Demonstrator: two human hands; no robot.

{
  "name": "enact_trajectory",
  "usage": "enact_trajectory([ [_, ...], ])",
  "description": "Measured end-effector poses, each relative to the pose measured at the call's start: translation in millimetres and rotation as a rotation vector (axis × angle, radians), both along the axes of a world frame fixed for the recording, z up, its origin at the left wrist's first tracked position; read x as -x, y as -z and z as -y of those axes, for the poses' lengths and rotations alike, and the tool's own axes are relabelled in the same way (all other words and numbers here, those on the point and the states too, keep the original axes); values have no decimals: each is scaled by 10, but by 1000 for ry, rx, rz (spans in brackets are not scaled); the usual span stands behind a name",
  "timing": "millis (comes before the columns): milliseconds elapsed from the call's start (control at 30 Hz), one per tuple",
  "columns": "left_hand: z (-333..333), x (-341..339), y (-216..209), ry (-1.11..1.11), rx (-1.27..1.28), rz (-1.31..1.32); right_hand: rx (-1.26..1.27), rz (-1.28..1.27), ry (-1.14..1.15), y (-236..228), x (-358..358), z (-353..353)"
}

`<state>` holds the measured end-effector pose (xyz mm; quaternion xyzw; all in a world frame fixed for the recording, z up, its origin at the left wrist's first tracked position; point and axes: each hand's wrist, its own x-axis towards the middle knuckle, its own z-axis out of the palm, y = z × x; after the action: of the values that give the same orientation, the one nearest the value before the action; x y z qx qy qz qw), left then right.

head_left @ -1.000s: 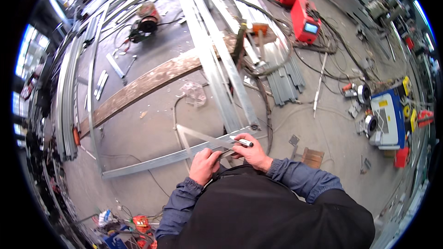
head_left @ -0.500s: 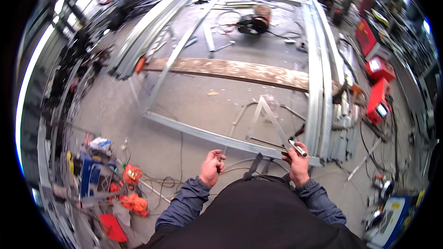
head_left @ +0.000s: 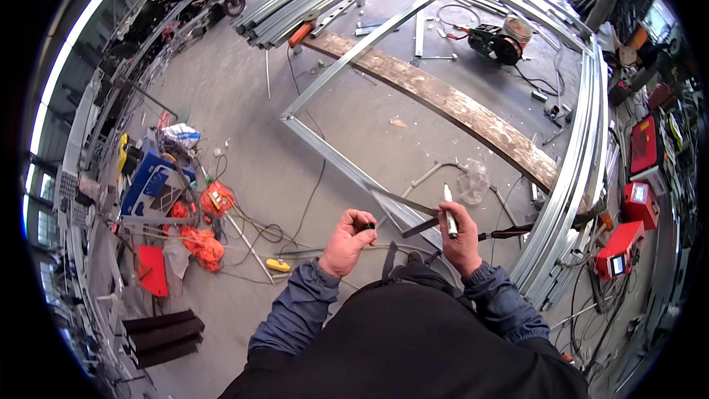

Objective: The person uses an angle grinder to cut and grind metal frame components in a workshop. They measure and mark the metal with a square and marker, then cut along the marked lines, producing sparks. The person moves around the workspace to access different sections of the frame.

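Observation:
My right hand (head_left: 461,244) is closed around a white marker pen (head_left: 449,214), which stands nearly upright in it. The same hand grips a flat metal triangle square (head_left: 403,202), whose narrow arms reach left over the near bar of a galvanized steel frame (head_left: 332,155). Left of it, my left hand (head_left: 346,245) is closed in a pinch on a small black piece (head_left: 371,227), which looks like a pen cap. The two hands are apart, in front of my body.
A worn wooden plank (head_left: 443,100) crosses under the frame. Bundled steel profiles (head_left: 572,170) lie along the right side. Red machines (head_left: 620,250) stand beyond them. Cables, a blue machine (head_left: 151,185) and orange cloth (head_left: 201,246) lie on the left floor. A wire reel (head_left: 506,48) stands farther off.
The view has turned left. The triangle square has swung from pointing away to pointing left, and the marker now stands more upright. My left hand stays pinched.

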<state>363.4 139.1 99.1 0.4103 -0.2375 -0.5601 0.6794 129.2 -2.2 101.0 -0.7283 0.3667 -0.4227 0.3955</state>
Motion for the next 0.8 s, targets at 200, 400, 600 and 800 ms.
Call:
enact_trajectory([
  [200, 202, -322, -138, -192, -22, 65, 133, 182, -205, -332, -710, 361],
  [400, 546, -655, -491, -298, 11, 122, 55, 416, -403, -462, -1366, 555],
  [600, 733, -1476, -493, -379, 22, 45, 80, 343, -760, -704, -2347, 758],
  [800, 801, -2806, -253, -398, 76, -38, 69, 325, -767, -489, -3781, 715],
])
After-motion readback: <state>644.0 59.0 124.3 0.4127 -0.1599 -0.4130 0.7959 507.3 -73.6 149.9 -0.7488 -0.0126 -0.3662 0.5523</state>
